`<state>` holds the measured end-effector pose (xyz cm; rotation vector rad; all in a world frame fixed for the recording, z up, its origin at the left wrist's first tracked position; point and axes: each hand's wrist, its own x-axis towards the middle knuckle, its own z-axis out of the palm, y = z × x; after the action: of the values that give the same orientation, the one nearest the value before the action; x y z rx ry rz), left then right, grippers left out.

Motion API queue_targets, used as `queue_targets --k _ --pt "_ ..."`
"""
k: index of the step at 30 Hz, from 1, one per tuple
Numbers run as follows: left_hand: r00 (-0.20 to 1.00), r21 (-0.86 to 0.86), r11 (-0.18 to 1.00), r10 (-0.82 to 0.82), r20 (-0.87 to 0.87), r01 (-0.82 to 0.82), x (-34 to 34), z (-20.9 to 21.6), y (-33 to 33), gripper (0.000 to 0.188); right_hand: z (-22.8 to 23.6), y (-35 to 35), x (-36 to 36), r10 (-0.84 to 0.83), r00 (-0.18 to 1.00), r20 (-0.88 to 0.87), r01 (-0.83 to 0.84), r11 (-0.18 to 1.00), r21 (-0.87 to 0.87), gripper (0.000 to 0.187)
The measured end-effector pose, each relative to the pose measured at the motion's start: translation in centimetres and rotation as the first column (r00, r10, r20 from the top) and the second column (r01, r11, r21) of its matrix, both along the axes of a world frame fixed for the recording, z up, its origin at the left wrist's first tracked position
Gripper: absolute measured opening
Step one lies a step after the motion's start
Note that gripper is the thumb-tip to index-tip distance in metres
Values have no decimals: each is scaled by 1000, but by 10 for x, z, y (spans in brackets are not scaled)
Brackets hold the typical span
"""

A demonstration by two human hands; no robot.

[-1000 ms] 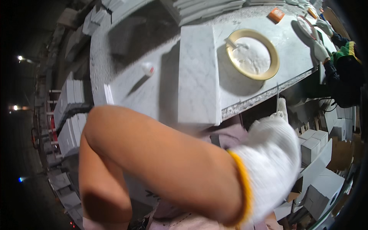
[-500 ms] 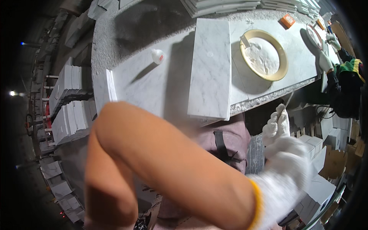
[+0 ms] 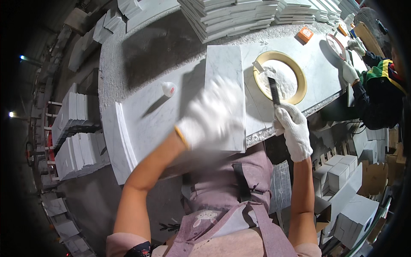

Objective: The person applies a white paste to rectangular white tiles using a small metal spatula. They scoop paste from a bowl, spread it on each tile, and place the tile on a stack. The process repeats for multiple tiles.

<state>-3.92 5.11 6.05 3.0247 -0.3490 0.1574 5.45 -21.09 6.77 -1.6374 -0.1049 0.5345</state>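
Observation:
In a white knitted glove, my right hand (image 3: 293,130) grips a narrow, flat dark blade (image 3: 273,91), which looks like a putty knife. Its tip overlaps the near side of a cream-yellow bowl (image 3: 303,88) holding white powder or paste (image 3: 281,77). A pale scraper-like piece (image 3: 258,67) leans on the bowl's left inner wall. Over a white, grey-veined marble tile (image 3: 224,60) is my left hand (image 3: 216,113), also gloved, with an orange cuff. Motion smears its fingers, and whether it touches the tile cannot be made out.
A small white bottle (image 3: 168,89) stands left of the tile. Stacked tiles (image 3: 231,19) line the bench's far side, near an orange box (image 3: 305,34). At far right a co-worker's gloved hands (image 3: 349,73) are beside another bowl (image 3: 336,46). Cardboard boxes (image 3: 355,220) sit lower right.
My left arm, stretched across to the right beside my right hand, has swung back left over the tile. My right hand has moved slightly left, bringing the dark blade up to the bowl.

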Motion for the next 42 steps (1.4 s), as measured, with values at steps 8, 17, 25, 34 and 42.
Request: queue_targets --k 8,17,25,34,42 --pt "956 -173 981 -135 -260 92 -56 13 -34 52 5 94 31 437 732 523 -223 878 -423 38" --pt "938 -482 876 146 315 25 -68 -51 -23 35 -1 113 42 613 549 568 -227 763 -605 38" --pt "919 -518 854 164 358 49 -64 -48 -23 28 -7 121 50 662 498 560 -247 727 -640 38" --pt "990 -560 828 89 107 -14 -68 -46 -17 27 1 127 49 697 543 468 -299 682 -668 44" --pt "869 -489 860 125 478 145 -60 -38 -20 20 -4 129 54 710 511 484 -312 678 -665 43"
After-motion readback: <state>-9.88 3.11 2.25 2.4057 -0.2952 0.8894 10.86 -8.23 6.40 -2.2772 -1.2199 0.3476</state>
